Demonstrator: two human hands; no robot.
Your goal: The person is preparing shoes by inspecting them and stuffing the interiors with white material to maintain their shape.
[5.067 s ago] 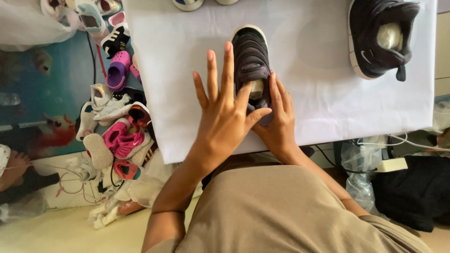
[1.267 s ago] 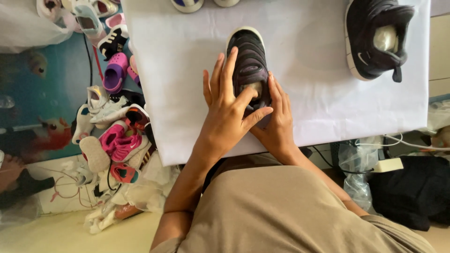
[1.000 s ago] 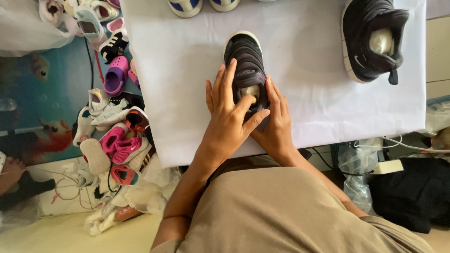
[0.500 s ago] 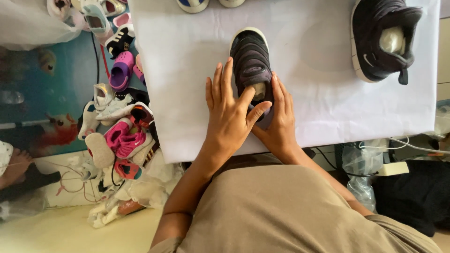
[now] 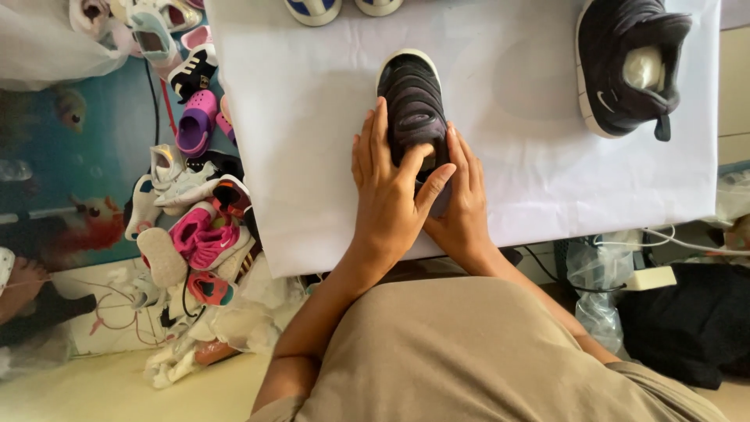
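White cloth covers a table [image 5: 312, 156] seen from above. Two dark shoes rest on it: one small shoe [image 5: 412, 98] near the front edge, cupped at its heel by the left hand [image 5: 388, 195] and right hand [image 5: 462, 209], and its mate [image 5: 625, 66] at the far right corner. Two white toes [image 5: 312, 9] poke over the far edge. Beside the table's left edge lies a shoe pile [image 5: 191, 203].

Both hands, left hand [image 5: 388, 199] and right hand [image 5: 462, 205], cup dark shoe [image 5: 412, 105].
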